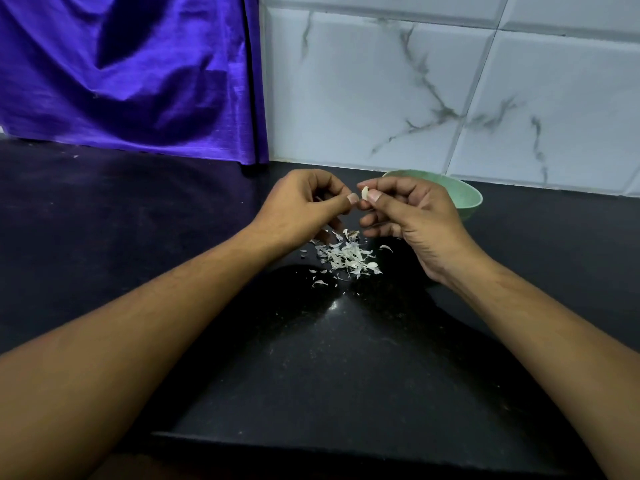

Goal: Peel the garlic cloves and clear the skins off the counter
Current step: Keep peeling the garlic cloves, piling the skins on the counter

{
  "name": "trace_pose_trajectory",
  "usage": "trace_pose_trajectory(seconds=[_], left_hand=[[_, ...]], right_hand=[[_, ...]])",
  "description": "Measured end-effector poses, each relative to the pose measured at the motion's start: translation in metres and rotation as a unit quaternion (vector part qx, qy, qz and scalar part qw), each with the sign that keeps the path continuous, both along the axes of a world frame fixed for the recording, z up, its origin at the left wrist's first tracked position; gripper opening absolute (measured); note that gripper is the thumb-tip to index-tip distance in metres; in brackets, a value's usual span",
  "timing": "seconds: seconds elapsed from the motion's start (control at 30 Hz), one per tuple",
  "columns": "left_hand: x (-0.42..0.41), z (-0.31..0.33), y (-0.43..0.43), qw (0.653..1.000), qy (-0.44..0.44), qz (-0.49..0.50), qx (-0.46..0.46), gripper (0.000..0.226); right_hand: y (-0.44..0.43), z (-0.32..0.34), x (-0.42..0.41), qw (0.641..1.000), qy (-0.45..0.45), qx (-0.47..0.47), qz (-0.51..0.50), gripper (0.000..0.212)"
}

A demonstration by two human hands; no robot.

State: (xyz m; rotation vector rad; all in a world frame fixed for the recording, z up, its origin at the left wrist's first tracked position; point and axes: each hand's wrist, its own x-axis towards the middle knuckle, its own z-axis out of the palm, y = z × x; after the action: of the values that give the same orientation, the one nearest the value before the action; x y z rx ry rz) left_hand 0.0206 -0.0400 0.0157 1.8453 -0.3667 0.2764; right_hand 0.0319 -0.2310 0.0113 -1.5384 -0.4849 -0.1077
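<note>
My right hand [412, 220] pinches a small pale garlic clove [364, 193] between thumb and forefinger, held above the black counter [311, 358]. My left hand [304, 206] is close beside it with curled fingers, its thumb tip almost touching the clove; whether it holds a bit of skin is hidden. Below both hands lies a loose pile of white garlic skins [346, 258] on the counter. A pale green bowl [467, 195] stands behind my right hand, mostly covered by it; its contents are hidden.
A purple cloth [131, 74] hangs at the back left down to the counter. White marble-patterned tiles [433, 91] form the back wall. The counter's front edge [311, 441] runs near the bottom of the view.
</note>
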Motion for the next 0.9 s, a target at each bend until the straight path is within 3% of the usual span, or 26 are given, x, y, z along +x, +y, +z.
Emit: trace_pose_trajectory(seconds=[0.2,0.43,0.73,0.9], left_hand=[[-0.0028,0.0024,0.0000,0.999,0.007,-0.038,-0.033,0.014],[0.0007,0.0025,0.0012,0.999,0.001,-0.031,-0.042,0.004],[0.0031,-0.0014,0.0015,1.000,-0.020,-0.021,-0.010,0.007],[0.0024,-0.0012,0.0010,0.999,-0.044,-0.014,0.027,0.010]], right_hand=[[0.0012,0.0010,-0.0025,1.000,-0.002,-0.020,0.008,0.004],[0.0020,0.0017,-0.0035,1.000,-0.003,-0.024,0.010,0.013],[-0.0007,0.0011,0.0003,0.971,-0.126,-0.186,-0.078,0.007],[0.0001,0.0024,-0.0037,0.965,-0.132,-0.206,-0.094,0.006]])
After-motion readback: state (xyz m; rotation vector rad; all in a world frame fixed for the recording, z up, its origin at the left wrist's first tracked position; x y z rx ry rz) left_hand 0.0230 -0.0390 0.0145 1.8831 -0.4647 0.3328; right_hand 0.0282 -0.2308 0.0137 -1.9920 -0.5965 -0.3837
